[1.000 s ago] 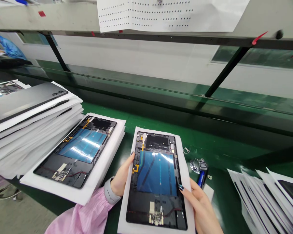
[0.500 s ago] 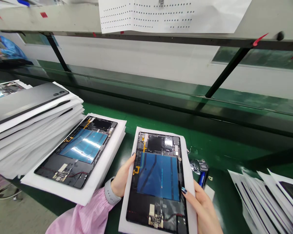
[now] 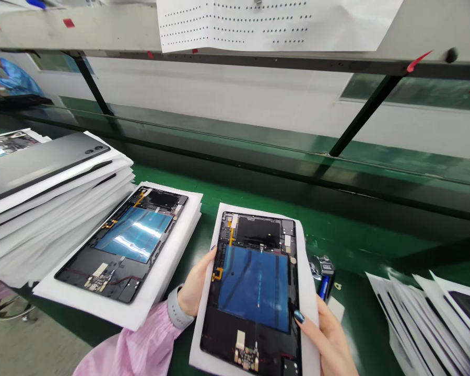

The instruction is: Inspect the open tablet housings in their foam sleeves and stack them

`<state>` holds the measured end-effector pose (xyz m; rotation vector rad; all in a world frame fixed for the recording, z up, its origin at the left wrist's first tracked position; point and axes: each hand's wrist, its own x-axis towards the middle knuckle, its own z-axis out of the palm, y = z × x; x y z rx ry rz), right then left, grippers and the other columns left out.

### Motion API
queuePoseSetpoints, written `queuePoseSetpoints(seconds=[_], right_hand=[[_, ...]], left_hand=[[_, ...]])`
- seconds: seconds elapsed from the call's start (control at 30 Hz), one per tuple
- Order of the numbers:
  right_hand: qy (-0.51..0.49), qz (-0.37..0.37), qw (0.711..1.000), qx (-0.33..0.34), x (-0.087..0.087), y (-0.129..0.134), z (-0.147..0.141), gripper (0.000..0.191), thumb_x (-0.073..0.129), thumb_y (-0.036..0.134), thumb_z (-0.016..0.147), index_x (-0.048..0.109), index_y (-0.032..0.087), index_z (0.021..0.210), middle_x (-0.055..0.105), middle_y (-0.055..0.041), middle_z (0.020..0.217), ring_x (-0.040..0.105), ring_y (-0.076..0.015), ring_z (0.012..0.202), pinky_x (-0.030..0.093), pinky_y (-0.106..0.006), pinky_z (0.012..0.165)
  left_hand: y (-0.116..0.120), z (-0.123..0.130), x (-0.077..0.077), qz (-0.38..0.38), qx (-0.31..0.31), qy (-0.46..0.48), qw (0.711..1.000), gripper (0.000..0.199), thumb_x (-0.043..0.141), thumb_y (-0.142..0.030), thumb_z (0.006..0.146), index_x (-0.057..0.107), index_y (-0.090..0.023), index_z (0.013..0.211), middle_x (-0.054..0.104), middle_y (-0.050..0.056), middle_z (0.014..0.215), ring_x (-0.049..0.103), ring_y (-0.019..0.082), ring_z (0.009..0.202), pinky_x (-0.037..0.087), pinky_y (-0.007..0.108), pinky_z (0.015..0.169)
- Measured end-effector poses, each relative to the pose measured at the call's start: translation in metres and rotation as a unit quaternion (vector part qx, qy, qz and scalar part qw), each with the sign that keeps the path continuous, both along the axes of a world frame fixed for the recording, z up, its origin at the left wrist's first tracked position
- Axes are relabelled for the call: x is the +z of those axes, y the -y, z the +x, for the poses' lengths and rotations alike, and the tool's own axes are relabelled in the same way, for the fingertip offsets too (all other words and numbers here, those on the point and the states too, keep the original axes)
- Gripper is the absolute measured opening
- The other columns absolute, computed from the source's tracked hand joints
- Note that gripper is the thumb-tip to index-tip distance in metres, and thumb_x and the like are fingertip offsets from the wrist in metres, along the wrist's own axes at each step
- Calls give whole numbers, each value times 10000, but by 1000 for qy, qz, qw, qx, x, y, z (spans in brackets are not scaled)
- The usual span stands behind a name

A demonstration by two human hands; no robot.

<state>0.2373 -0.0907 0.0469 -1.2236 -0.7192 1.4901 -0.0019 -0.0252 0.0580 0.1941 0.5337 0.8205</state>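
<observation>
Between my hands is an opened tablet [image 3: 254, 284], its inner parts facing up, lying on a white foam sheet [image 3: 309, 292]. A blue-filmed battery fills its middle, with a small circuit board near the lower end. My left hand [image 3: 196, 284] grips the left edge, thumb up by the frame and fingers hidden beneath. On the right edge my right hand [image 3: 329, 334] presses its thumb on the tablet's rim, with the other fingers behind the sheet. To the left, a second opened tablet [image 3: 119, 250] rests on a pile of white foam sheets [image 3: 172, 277].
At far left stands a tall stack of foam sheets [image 3: 74, 209] topped by a grey tablet cover [image 3: 43, 164]. A tape roll [image 3: 321, 265] and a blue tool [image 3: 324, 286] lie right of my hand. More sheets [image 3: 419, 318] lean at right. A person in blue [image 3: 18, 78] sits far left.
The held tablet has tilted slightly, its right side shifting a little to the right with my right hand. The bright reflection near its top is gone. My left hand has hardly moved.
</observation>
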Motion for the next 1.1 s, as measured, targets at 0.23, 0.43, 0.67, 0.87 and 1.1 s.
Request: queuePoseSetpoints(seconds=[0.23,0.43,0.67,0.87,1.1], right_hand=[[27,-3,998,-53,9,6,-13,529,847,530,648,742,255,1087,764,-87,1015,695,-335,956,563,-391,827],[30,17,999,-29,7,5,-10,504,848,518,652,751,249,1067,765,-96,1018,698,-334,952,571,-382,811],[26,13,999,-38,11,6,-13,472,862,509,632,769,256,1020,772,-93,969,718,-307,838,585,-382,789],[30,19,999,-18,-3,8,-3,422,854,468,667,758,288,1037,775,-79,1002,717,-322,919,585,-400,810],[33,31,999,-3,-10,6,3,429,848,457,683,754,282,1063,766,-96,1058,715,-318,938,581,-380,818]], left_hand=[[-1,0,2,-1,22,7,1000,416,527,-432,904,743,-108,1051,791,107,918,685,316,1080,460,407,1021],[-1,-2,-5,12,27,27,999,417,518,-413,917,727,-98,1093,787,110,962,681,309,1089,446,394,1030],[-1,-3,-9,19,21,40,999,424,483,-404,941,717,-95,1113,790,108,926,698,308,1047,447,405,1020],[-2,-2,-8,20,37,30,999,418,478,-387,942,706,-96,1136,789,108,910,709,308,1016,470,405,989],[-1,-3,-7,12,37,29,999,400,484,-383,941,747,-94,1022,789,104,864,719,292,983,485,377,969]])
